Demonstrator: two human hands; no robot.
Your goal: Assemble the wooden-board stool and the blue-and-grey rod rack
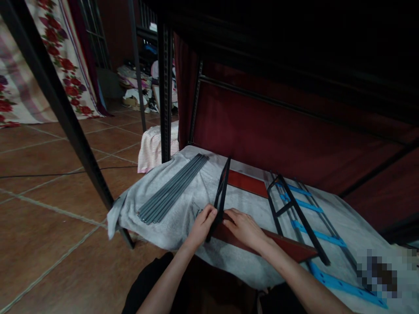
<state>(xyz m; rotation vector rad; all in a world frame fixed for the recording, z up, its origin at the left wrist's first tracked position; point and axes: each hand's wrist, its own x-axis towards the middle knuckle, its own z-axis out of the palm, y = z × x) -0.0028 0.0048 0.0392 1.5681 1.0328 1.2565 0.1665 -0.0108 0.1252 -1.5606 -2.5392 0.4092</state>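
My left hand is at the near part of a narrow black metal frame, its fingers closed together against the frame's left side. My right hand lies just right of that frame, fingers bent over the left end of a reddish-brown board; its fingertips are partly hidden. A second black frame with a crossbar stands near the board's right end. Farther back, another reddish board lies between the two frames. Small metal pieces rest beside my left hand.
Grey rods lie bundled on the grey cloth at left. Blue slatted pieces with dark rods are at right. Black posts and a dark overhead surface surround the cloth. A floral curtain hangs at far left.
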